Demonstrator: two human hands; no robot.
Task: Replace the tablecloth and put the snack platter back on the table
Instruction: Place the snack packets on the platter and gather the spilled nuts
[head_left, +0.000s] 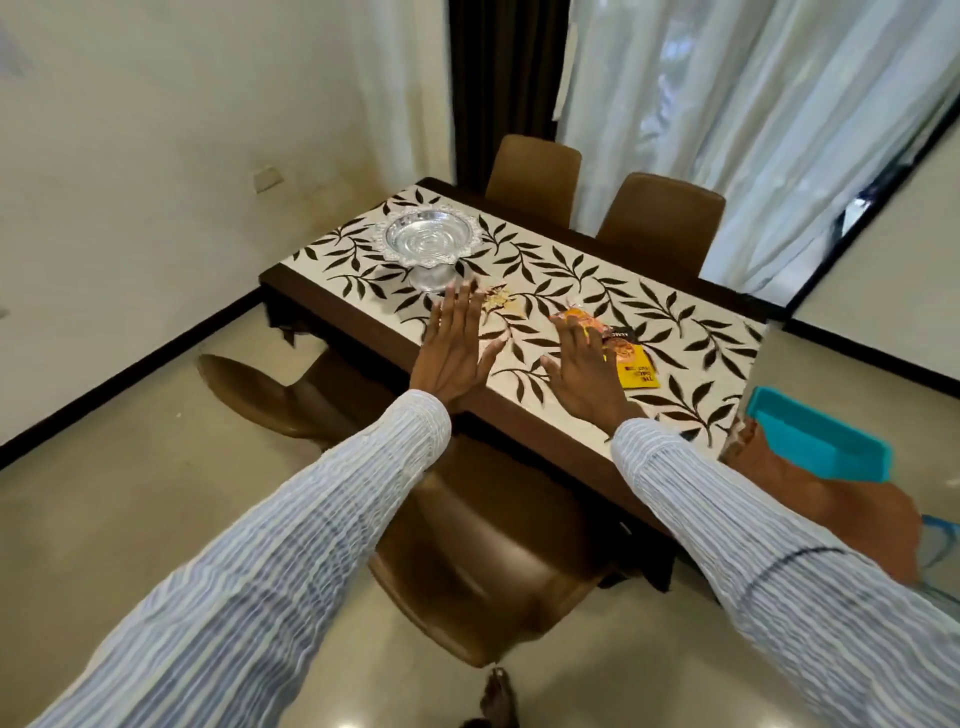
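A white tablecloth with dark leaf print (571, 270) covers the dark table. A silver footed platter (432, 241) stands empty near its far left end. A small pale snack packet (497, 301) lies beside the platter's foot, and an orange and yellow snack packet (626, 358) lies nearer the middle. My left hand (453, 348) reaches forward with straight fingers, its tips close to the platter's foot and the pale packet. My right hand (584, 371) is stretched out flat with its fingertips at the orange packet. Neither hand holds anything.
Brown chairs stand around the table: one under my arms (493, 561), one at the near left (275, 395), two at the far side (660, 218). Another person's arm (810, 499) with a teal tray (818, 436) is at the right. Curtains hang behind.
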